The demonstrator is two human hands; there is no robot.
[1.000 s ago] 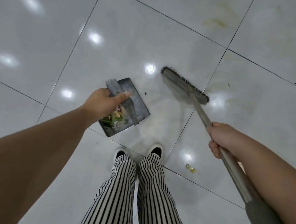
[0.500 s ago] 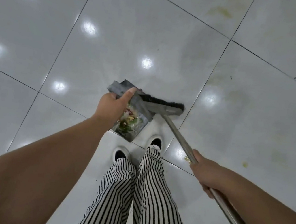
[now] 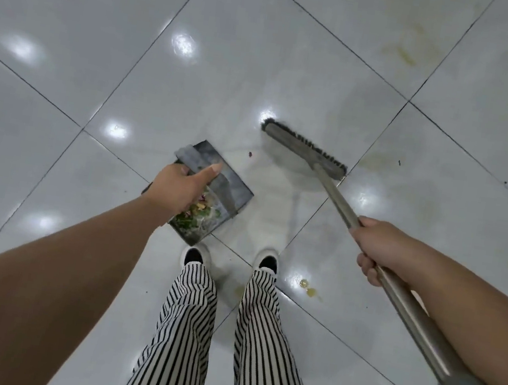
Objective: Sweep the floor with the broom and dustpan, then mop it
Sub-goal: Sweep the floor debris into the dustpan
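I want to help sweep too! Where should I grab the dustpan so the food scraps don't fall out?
Grab the dustpan by its flat grey handle, coming from above, as the left hand does now: fingers curled round it, thumb laid along the top. The handle sticks up clear of the pan, so keep the pan tilted back and the food scraps will probably stay pooled at the closed end.
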